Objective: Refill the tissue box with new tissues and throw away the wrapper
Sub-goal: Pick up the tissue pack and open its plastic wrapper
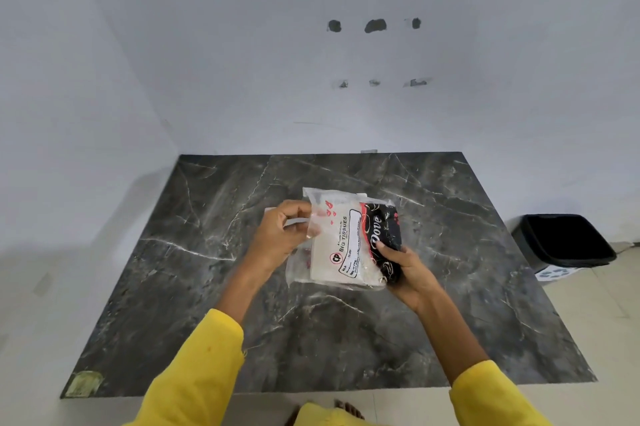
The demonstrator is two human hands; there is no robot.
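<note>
The left hand's fingers (304, 217) pinch the loose clear edge of the wrapper (320, 214) at its upper left corner, thumb and forefinger closed on the film. The right hand (398, 264) grips the black tissue box (386, 228) from its near end, fingers wrapped around it, and appears to steady the pack of tissues (341, 245) lying against the box. The pack is still inside its plastic, label uppermost, held just above the middle of the dark marble desk (207, 252); whether it touches the surface cannot be told. Judgement: the step in hand is opening the wrapper, and the refill itself has not begun. To do it well, the left hand (277, 238) should peel along the seam rather than tug across the stack, so the sheets stay squared for loading. The right hand would serve better holding the pack alone, with the box set down flat on the desk. The film looks thin and may tear in strips; any scraps need collecting. A black bin (564, 242) stands on the floor well apart, to the right of the desk, ready for the wrapper.
</note>
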